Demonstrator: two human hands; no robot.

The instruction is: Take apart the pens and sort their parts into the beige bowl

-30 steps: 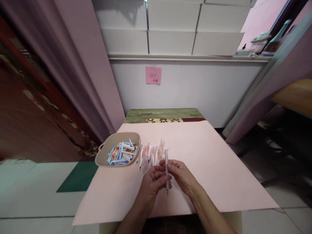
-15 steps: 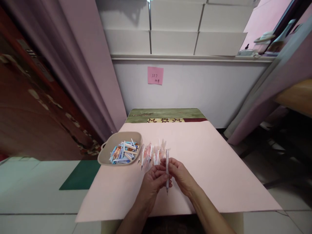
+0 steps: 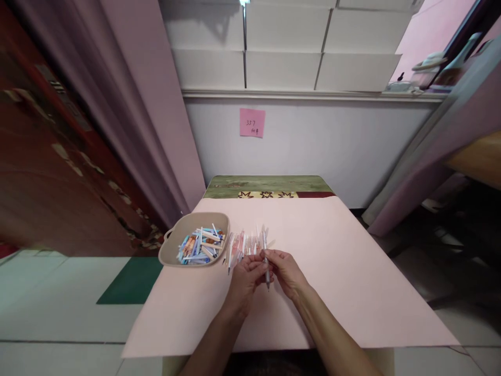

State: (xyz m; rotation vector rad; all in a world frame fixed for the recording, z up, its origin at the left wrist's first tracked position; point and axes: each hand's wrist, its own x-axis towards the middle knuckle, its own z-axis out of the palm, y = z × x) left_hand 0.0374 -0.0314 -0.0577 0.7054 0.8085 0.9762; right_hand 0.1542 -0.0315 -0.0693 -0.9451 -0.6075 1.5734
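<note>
Between both hands is a slim, pale pen (image 3: 266,271), its dark tip pointing down toward me. My left hand (image 3: 249,277) pinches it from the left, around its lower half. From the other side, my right hand (image 3: 285,267) grips it higher up with thumb and fingers. Just beyond my hands lies a row of loose pink, white and clear pens (image 3: 239,245) side by side. To the left of that row stands a beige basket (image 3: 168,255), holding a jumble of blue, white and orange-brown pens (image 3: 201,245).
A pale pink sheet (image 3: 336,292) covers most of the table, whose green patterned far end (image 3: 270,183) shows. On the white wall behind is a pink note (image 3: 252,122). Purple curtains (image 3: 156,104) hang at the left, and a green mat (image 3: 123,282) lies on the tiled floor.
My hands have moved slightly away from me with the pen, and it leans more, its top end now near the row of pens. The view has shifted a little.
</note>
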